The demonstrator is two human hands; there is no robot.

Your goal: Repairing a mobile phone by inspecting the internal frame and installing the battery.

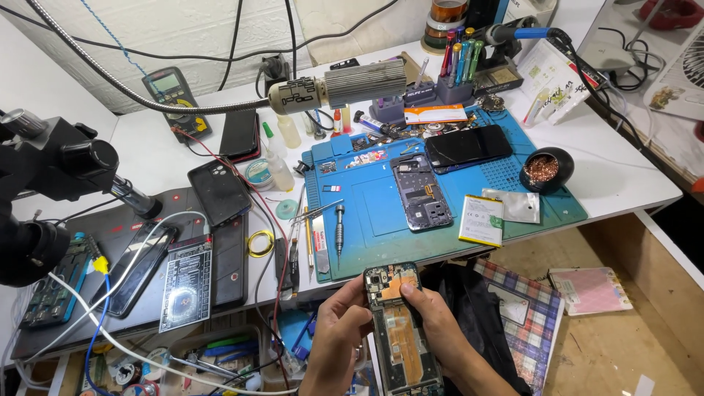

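Both hands — left hand [339,334], right hand [434,323] — gripped an opened phone [396,323] at six o'clock below the blue mat [381,213], best steadied by its edges.

Both hands [345,330] [440,323] grip opened phone [396,323] below blue mat [381,213]

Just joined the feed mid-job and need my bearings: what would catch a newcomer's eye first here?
First, the opened phone with its back cover off, held by both hands, left hand and right hand, at the bottom centre, below the table edge. Next, the blue repair mat in the middle of the white table, carrying a phone frame, a dark phone and a battery. At far left stands a black microscope.
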